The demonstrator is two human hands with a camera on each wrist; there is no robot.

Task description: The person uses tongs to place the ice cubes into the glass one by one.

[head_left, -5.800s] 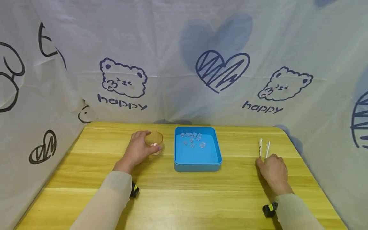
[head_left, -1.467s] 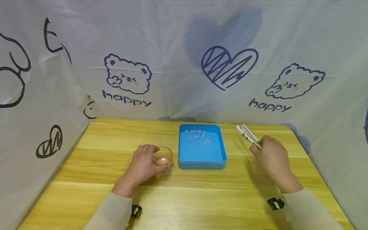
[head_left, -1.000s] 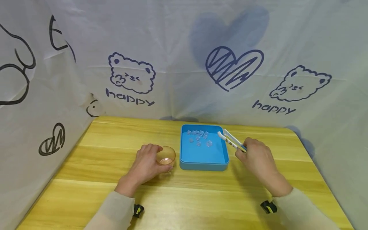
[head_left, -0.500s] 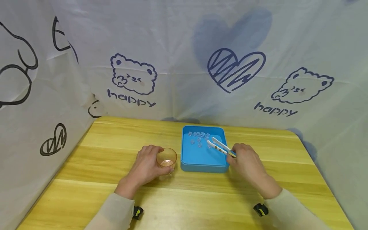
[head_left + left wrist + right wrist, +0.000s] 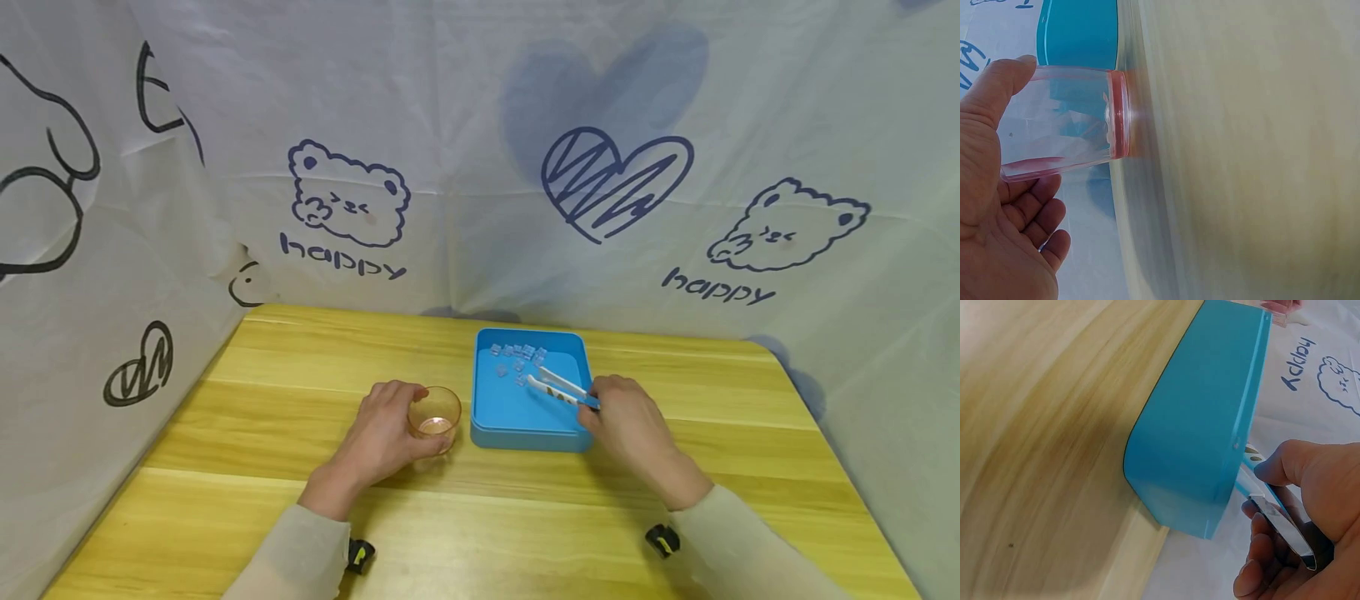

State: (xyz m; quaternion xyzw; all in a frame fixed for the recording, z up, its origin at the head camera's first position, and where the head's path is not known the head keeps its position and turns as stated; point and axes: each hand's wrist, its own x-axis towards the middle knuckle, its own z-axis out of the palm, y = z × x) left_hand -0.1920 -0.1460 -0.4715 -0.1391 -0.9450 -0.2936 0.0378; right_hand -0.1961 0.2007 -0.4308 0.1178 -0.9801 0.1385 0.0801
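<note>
Fingers of the left hand [image 5: 375, 429] grasp a round, amber-tinted, see-through cup [image 5: 437, 408], thumb on its near side; a light, steady hold seems best there, so that it stands upright, mouth up and long axis vertical. Just right of those fingertips, apart from them, sits a square blue tray [image 5: 501, 412]. Inside it, ahead and left of the right hand's fingers, small clear cubes [image 5: 528, 352] lie mostly toward the far left. White-armed tongs [image 5: 552, 390] with blue sections and a metal-looking grip end reach over the tray from the right hand [image 5: 626, 417], their long axis slanting left and slightly forward, tips parted just beside the nearest cube; contact cannot be told. Right fingers and thumb grasp that grip end; centring both tips around a single cube before squeezing gently should work well.
</note>
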